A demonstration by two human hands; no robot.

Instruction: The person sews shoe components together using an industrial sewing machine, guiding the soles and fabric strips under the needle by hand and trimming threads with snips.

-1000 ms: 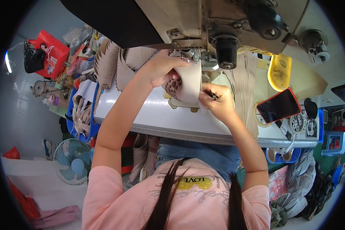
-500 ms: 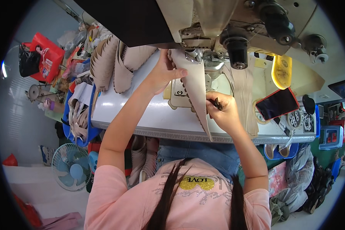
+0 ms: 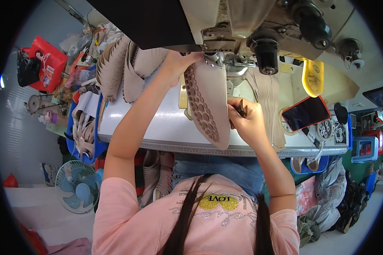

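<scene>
A beige shoe upper piece (image 3: 215, 102) with rows of round cut-outs along its left side lies under the presser foot (image 3: 214, 59) of a sewing machine. Its pointed lower end hangs toward the table's front edge. My left hand (image 3: 181, 66) grips the piece at its far left edge, close to the presser foot, with some fingertips hidden. My right hand (image 3: 248, 120) is closed around small dark snips (image 3: 241, 108), partly covered by the fingers. Its fingertips touch the right edge of the upper piece.
Stacked beige upper pieces (image 3: 112, 70) lie left of the machine. Beige strips (image 3: 268, 106) hang over the table edge on the right, near a red-cased tablet (image 3: 306, 114). A blue bin (image 3: 101, 146) stands at the left, and a fan (image 3: 77, 187) below it.
The upper piece has turned flatter, so its cut-out rows now show. My left hand has moved up toward the presser foot. My right hand stays by the right edge with the snips.
</scene>
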